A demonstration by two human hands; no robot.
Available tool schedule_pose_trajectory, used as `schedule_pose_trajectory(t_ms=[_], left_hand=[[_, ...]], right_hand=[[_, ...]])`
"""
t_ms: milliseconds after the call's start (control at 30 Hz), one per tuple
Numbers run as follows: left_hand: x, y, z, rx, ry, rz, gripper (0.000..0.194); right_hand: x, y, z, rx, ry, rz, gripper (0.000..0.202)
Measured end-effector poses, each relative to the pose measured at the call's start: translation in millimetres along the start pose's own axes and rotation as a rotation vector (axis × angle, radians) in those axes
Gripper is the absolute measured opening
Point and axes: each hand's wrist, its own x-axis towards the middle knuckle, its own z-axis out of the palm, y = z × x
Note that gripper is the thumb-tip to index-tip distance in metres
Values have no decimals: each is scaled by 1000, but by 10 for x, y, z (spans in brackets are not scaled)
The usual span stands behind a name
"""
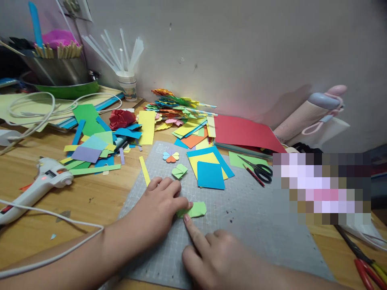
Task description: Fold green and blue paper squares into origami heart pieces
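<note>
A small piece of light green paper (pixel 198 209), creased and slightly crumpled, lies on the grey cutting mat (pixel 254 225). My left hand (pixel 161 203) is bent over its left end, with the thumb pressing on the paper and the other fingers curled down. From the front, my right hand (pixel 214 253) touches the paper's lower edge with the tip of its stretched index finger. Its thumb stands apart and its other fingers are curled. Just beyond lie a folded green paper piece (pixel 179 171) and a multicoloured paper flower (pixel 171 156).
Blue and yellow sheets (pixel 211 175), black scissors (pixel 261 171) and a red pencil (pixel 254 175) lie on the mat. Paper scraps (pixel 87 151) and a glue gun (pixel 36 189) with a cable are left. A red sheet (pixel 244 133) lies behind; red-handled scissors (pixel 367 272) are at right.
</note>
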Motion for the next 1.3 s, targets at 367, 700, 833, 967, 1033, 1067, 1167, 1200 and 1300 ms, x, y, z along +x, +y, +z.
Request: schedule_pose_trajectory(t_ms=[367,700,833,967,1033,1067,1167,1200,1300], left_hand=[[16,-2,3,-17,-31,9,15],[10,-6,11,2,-31,13,16],[11,-14,20,-5,-38,10,17],[7,-15,22,-5,-40,19,18],[4,-14,23,-2,-36,20,18],[3,-13,24,0,-33,19,18],[4,-9,22,15,-38,19,17],[6,-7,20,21,-43,20,17],[16,0,8,28,-52,19,17]], right_hand=[[54,90,-101,458,-40,264,35],[74,-56,-40,-131,-73,-13,14],[-6,-5,-76,132,-61,169,20],[-42,43,-100,248,31,303,37],[-26,66,-120,283,-32,365,35],[-16,81,-135,306,-76,399,31],[-3,135,-191,372,-188,485,18],[-7,153,-210,381,-205,503,15],[-39,186,-255,355,-235,536,13]])
